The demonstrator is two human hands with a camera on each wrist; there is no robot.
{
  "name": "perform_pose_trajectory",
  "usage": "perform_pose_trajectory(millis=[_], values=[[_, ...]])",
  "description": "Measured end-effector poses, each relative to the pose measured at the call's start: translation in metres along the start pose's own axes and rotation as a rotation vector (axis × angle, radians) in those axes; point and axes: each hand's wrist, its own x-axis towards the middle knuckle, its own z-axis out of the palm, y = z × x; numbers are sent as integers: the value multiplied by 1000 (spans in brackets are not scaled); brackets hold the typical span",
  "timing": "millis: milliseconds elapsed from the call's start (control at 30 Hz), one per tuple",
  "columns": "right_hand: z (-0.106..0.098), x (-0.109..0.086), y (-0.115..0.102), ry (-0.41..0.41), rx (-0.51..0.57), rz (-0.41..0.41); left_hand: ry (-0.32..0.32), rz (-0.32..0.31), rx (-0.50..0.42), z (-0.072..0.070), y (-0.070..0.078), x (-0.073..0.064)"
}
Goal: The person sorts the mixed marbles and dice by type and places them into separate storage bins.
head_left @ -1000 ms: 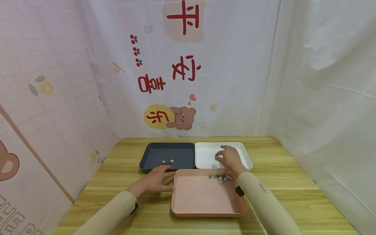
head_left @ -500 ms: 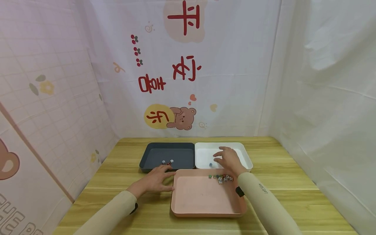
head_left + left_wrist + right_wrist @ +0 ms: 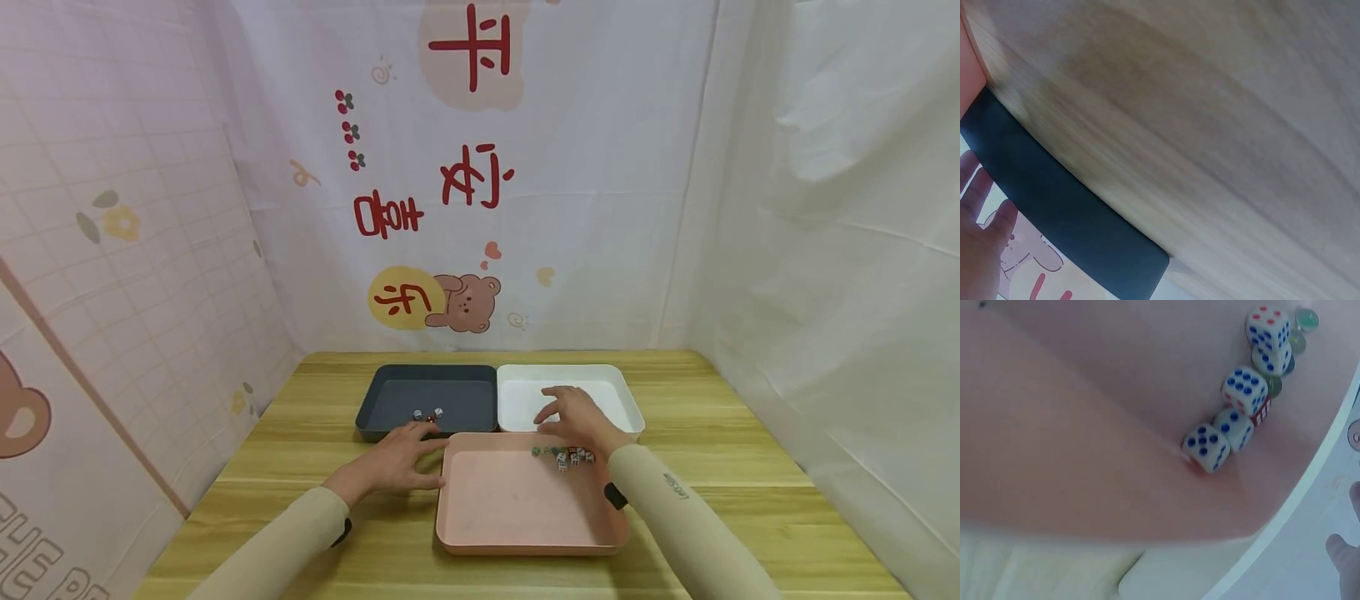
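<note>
My right hand (image 3: 576, 415) hovers over the front of the white tray (image 3: 628, 398), fingers apart and nothing visible between them. Part of it shows at the edge of the right wrist view. Below its wrist, the pink tray (image 3: 517, 504) holds a cluster of white dice (image 3: 1244, 389), a red die (image 3: 1262, 412) and several green glass marbles (image 3: 1306, 319). My left hand (image 3: 397, 458) lies at the pink tray's left rim, fingers spread, the tips at or near the wall. Behind it, the dark grey tray (image 3: 442, 387) holds two white dice (image 3: 439, 412) and a small red piece (image 3: 431, 418).
The three trays stand close together on a wood-grain table (image 3: 705, 500), the pink one in front of the other two. A printed cloth (image 3: 600, 208) hangs behind the table and along both sides.
My right hand's pinch has loosened, and a small blue marble appeared in the white tray half a second ago. The hand then came nearer and slightly left; that marble is now hidden. My left hand stayed put.
</note>
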Motion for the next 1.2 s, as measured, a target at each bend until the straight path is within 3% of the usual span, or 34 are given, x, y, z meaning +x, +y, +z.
perform_pose_trajectory(millis=[267, 600, 833, 1067, 1200], values=[[10, -3, -10, -110, -20, -13, 2, 0, 10, 1, -1, 0], [19, -3, -18, -198, -216, -45, 4, -5, 11, 0, 0, -2], [19, -5, -19, -181, -220, -53, 0, -5, 10, -1, 1, -2], [2, -3, -18, -64, -87, -31, 2, 0, 10, -2, 1, -2], [-7, -1, -14, -7, -61, 32, 8, 3, 8, -1, 0, -2]])
